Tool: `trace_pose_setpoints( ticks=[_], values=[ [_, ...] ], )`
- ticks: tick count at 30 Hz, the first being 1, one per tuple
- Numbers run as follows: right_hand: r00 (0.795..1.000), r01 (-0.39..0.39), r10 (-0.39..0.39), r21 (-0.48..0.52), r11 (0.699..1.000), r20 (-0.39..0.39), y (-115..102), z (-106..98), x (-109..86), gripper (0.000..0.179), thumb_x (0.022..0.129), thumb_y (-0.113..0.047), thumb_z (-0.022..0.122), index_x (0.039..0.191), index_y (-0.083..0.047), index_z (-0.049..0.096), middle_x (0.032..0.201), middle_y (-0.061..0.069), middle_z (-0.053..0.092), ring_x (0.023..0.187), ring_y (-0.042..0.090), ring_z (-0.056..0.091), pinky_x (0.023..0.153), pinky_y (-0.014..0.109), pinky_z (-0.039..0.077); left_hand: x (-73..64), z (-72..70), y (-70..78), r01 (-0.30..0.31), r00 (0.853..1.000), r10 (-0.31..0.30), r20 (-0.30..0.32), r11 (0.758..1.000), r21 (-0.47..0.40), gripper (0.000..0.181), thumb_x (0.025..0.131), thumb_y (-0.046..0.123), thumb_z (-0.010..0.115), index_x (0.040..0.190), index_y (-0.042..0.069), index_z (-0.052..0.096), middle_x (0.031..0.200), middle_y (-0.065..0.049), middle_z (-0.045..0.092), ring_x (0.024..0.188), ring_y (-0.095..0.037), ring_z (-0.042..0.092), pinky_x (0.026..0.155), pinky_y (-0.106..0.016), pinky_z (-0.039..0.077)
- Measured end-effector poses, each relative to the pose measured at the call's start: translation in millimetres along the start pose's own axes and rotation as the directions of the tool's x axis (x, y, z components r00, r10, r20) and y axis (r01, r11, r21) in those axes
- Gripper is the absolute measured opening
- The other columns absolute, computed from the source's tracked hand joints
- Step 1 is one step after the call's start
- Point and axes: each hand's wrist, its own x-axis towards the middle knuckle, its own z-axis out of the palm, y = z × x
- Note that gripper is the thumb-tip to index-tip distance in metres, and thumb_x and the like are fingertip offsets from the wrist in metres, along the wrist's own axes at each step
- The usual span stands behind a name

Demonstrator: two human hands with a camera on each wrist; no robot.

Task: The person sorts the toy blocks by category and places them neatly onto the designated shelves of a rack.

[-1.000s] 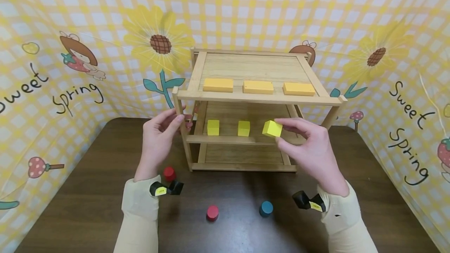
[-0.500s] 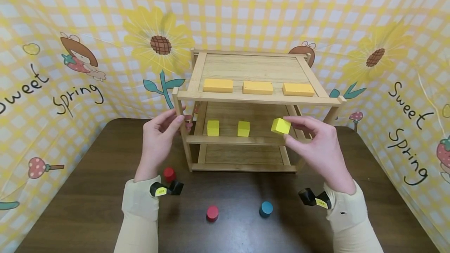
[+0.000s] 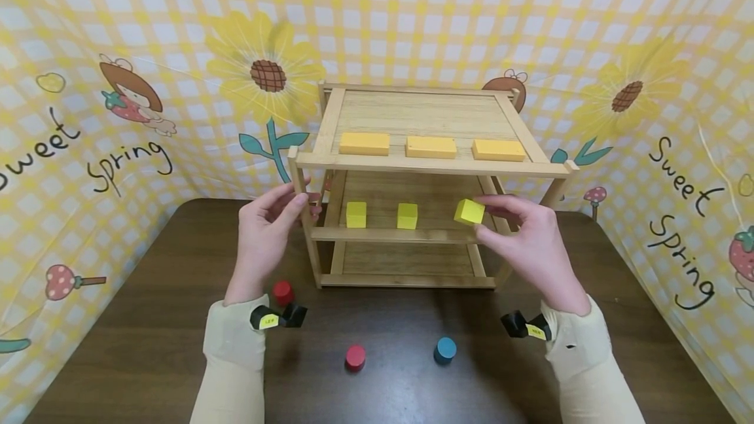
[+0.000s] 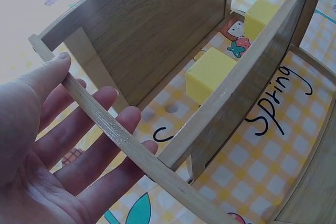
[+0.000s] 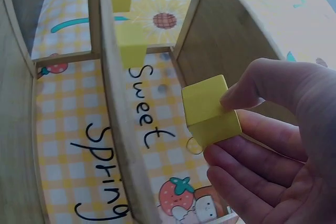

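Observation:
A yellow cube (image 3: 469, 211) is pinched between the thumb and fingers of my right hand (image 3: 530, 237), tilted, at the right part of the middle tier of the wooden shelf rack (image 3: 400, 235). In the right wrist view the held cube (image 5: 212, 111) appears beside that tier's front rail. Two more yellow cubes, one on the left (image 3: 356, 214) and one near the centre (image 3: 407, 216), sit in a row along the same tier. My left hand (image 3: 265, 234) holds the rack's left front post (image 4: 113, 127), thumb on one side and fingers on the other.
Three orange-yellow rectangular blocks, left (image 3: 364, 143), middle (image 3: 431, 147) and right (image 3: 498, 150), line the top tier's front. Before the rack, a red cylinder (image 3: 283, 292), a pinkish-red cylinder (image 3: 355, 358) and a blue cylinder (image 3: 445, 350) stand on the dark table (image 3: 400, 391). Patterned cloth (image 3: 412, 31) hangs behind.
My right hand has moved a little to the right with the yellow cube, then stayed nearly still over the last half second. The left hand keeps its place on the post.

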Motion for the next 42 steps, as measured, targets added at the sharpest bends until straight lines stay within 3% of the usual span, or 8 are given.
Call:
trace_pose_setpoints(
  ticks=[8,16,26,30,36,42],
  values=[
    [0.999,-0.009,0.009,-0.009,1.000,0.050,10.2,3.8,6.2,0.035,0.081,0.000,0.076,0.115,-0.010,0.077,0.110,0.003,0.075,0.102,0.026,0.071,0.095,0.039,0.052,-0.2,0.5,0.4,0.005,1.000,-0.005,-0.012,1.000,0.016,0.030,0.100,0.012,0.067,0.126,-0.003,0.069,0.102,-0.018,0.075,0.085,-0.033,0.074,0.074,-0.033,0.061],
    [0.997,0.012,-0.010,-0.026,1.000,0.077,17.1,7.2,10.8,0.037,0.079,0.000,0.076,0.114,-0.010,0.078,0.106,0.001,0.075,0.099,0.018,0.070,0.093,0.039,0.053,-0.6,0.9,0.1,0.008,1.000,-0.008,-0.015,1.000,0.004,0.029,0.100,0.013,0.067,0.126,0.000,0.070,0.102,-0.015,0.076,0.085,-0.029,0.075,0.074,-0.034,0.061],
    [0.992,0.020,-0.014,-0.044,0.999,0.128,20.8,9.4,12.4,0.033,0.082,-0.003,0.076,0.113,-0.010,0.078,0.108,0.001,0.075,0.099,0.019,0.071,0.089,0.044,0.055,-0.8,0.8,0.1,-0.001,1.000,0.002,-0.020,0.999,0.045,0.029,0.101,0.013,0.067,0.125,-0.002,0.070,0.102,-0.018,0.075,0.083,-0.030,0.075,0.070,-0.029,0.060],
    [0.991,0.013,-0.005,-0.058,0.998,0.133,21.6,10.0,12.4,0.032,0.082,-0.004,0.076,0.112,-0.012,0.078,0.111,0.000,0.074,0.099,0.020,0.072,0.087,0.044,0.056,-1.1,0.5,-0.4,-0.007,1.000,0.008,-0.019,0.999,0.049,0.031,0.101,0.012,0.067,0.126,-0.006,0.068,0.102,-0.019,0.075,0.082,-0.031,0.075,0.069,-0.029,0.060],
    [0.986,-0.017,0.030,-0.081,0.997,0.162,21.6,10.6,14.3,0.033,0.085,-0.008,0.072,0.117,-0.013,0.077,0.116,0.001,0.073,0.102,0.020,0.071,0.086,0.044,0.055,-1.0,-0.2,-0.6,-0.014,1.000,0.016,-0.022,0.997,0.078,0.028,0.101,0.013,0.067,0.125,-0.001,0.071,0.102,-0.017,0.075,0.082,-0.029,0.075,0.068,-0.027,0.059],
    [0.973,-0.055,0.075,-0.094,0.994,0.219,22.7,11.2,17.1,0.035,0.089,-0.012,0.066,0.123,-0.014,0.074,0.121,0.003,0.071,0.105,0.021,0.069,0.086,0.043,0.055,-1.0,0.1,-0.4,0.002,1.000,-0.001,-0.011,0.999,0.037,0.030,0.101,0.014,0.067,0.127,-0.002,0.069,0.103,-0.014,0.076,0.084,-0.028,0.075,0.072,-0.029,0.060]
  ],
)
